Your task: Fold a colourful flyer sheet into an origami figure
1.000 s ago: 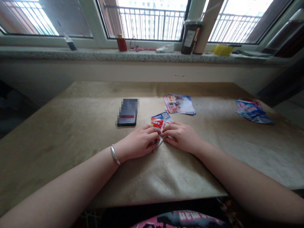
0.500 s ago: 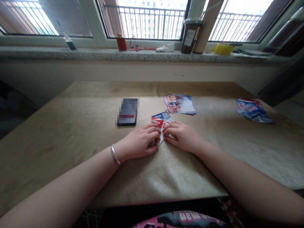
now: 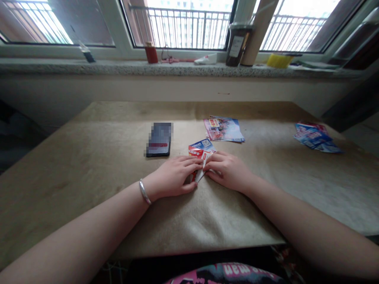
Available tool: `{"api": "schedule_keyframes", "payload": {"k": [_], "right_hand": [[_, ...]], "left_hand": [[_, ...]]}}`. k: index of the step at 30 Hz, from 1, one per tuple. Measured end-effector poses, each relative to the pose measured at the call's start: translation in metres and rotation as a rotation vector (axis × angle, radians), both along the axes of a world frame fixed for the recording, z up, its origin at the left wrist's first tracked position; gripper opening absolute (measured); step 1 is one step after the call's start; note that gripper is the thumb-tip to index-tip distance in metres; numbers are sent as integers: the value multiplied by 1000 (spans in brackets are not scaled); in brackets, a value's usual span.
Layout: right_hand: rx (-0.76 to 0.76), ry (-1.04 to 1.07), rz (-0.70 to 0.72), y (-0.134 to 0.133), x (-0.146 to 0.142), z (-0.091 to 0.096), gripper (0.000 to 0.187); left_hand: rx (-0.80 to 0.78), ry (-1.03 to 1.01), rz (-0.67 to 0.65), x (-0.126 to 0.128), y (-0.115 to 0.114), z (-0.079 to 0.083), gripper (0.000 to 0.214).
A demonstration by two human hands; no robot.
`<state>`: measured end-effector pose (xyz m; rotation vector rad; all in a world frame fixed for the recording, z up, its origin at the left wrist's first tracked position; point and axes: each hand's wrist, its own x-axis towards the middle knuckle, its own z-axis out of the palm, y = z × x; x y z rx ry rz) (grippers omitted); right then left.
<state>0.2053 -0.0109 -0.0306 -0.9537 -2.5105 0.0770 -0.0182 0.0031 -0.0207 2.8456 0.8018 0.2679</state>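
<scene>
tabletop: tan, matte | left hand and right hand: fingers pressing folded flyer flat | phone beside | granite windowsill, railed windows behind

A broad tan table stands before a white wall; above runs a grey speckled stone windowsill; white-framed windows show a metal balcony railing; pale daylight enters.

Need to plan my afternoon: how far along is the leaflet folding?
Done: no finished folded piece shows on the table. In hand: the left hand and right hand pinch one partly folded leaflet. Left, it seems: the flat pile behind it and the far-right pile, both untouched.
</scene>
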Motion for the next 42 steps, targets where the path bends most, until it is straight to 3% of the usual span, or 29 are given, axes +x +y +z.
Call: {"api": "schedule_keyframes", "payload": {"k": [7,14,30,42], "right_hand": [[35,-8,207,-5,-6,3,19],[20,-23,242,-7,-8,3,18],[15,-31,147,-3,0,6,18],[66,-148,-69,-1,12,7,19]], "left_hand": [[14,-29,-1,0,0,0,41],[4,-46,-12,-1,1,-3,38],[14,0,-6,0,-1,1,45],[27,8,-9,0,0,-1,44]]}}
